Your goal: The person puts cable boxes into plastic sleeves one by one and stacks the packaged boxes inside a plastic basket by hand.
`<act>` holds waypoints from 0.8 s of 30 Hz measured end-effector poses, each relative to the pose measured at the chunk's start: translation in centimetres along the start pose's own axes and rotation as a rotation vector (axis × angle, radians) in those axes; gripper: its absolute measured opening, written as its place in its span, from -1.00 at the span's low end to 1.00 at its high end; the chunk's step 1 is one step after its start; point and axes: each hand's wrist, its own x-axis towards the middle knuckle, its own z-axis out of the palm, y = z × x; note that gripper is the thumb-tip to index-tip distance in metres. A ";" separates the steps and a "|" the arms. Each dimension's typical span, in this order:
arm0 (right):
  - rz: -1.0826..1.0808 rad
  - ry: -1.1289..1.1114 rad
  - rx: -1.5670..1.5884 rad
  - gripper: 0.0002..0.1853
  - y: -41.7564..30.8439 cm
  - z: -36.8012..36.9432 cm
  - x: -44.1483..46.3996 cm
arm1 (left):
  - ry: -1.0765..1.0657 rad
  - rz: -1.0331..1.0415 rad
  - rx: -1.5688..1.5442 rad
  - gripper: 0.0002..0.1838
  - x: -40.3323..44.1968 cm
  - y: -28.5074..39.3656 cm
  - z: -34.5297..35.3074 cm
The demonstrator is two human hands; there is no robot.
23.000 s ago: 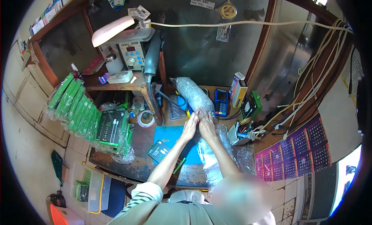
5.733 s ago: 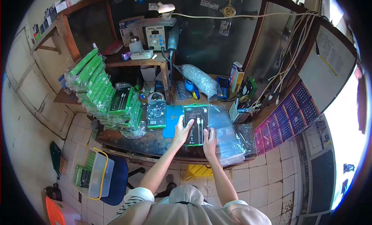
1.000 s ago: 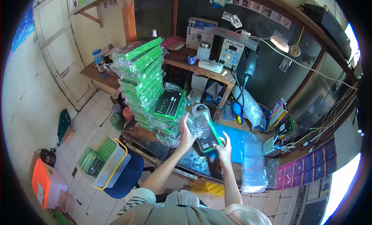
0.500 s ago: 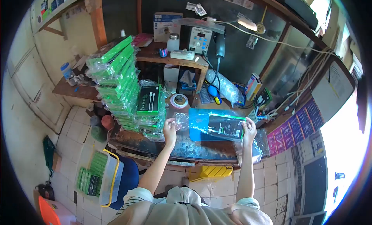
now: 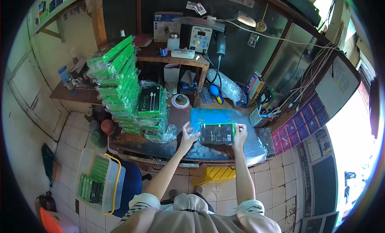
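Note:
A black box with green edges [image 5: 217, 134], its printed back and barcode showing, lies level over the blue mat [image 5: 216, 113]. At its right end my right hand [image 5: 240, 135] pinches the edge. My left hand [image 5: 187, 137] is beside the left end, fingers apart; clear plastic shows faintly between it and the box. To the left rises a leaning stack of green boxes in clear plastic [image 5: 120, 80], and beside it a shorter pile topped by a black box with a cable picture [image 5: 150, 99].
Behind the mat are a tape roll [image 5: 181, 101] and a bubble-wrap roll [image 5: 226, 86]. Clear plastic sleeves [image 5: 255, 146] lie at the right, near a pen basket [image 5: 258, 117]. A soldering station [image 5: 200, 38] stands on the shelf. A bin with green boxes [image 5: 98, 179] is at lower left.
My hands have come closer together, the right one moving left with the box. My left hand has opened from its hold on the plastic. The view has shifted slightly.

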 end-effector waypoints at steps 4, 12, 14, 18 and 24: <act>-0.027 0.041 -0.030 -0.83 -0.4 0.4 0.4 | 0.094 0.145 0.308 -0.16 1.0 -1.0 0.1; -0.151 -0.058 0.024 -0.93 -3.0 -0.3 3.2 | 0.247 0.562 1.100 -0.14 1.8 4.8 5.8; -0.124 -0.090 0.125 -0.93 -2.0 -0.5 4.3 | 0.080 0.595 1.368 -0.17 2.5 4.6 6.7; -0.016 -0.163 0.384 -0.91 1.9 -0.4 7.1 | -0.183 0.467 1.155 -0.18 3.3 5.1 8.6; 0.004 -0.247 0.553 -0.90 -2.8 -1.1 9.1 | -0.112 0.433 1.165 -0.52 2.2 3.0 9.7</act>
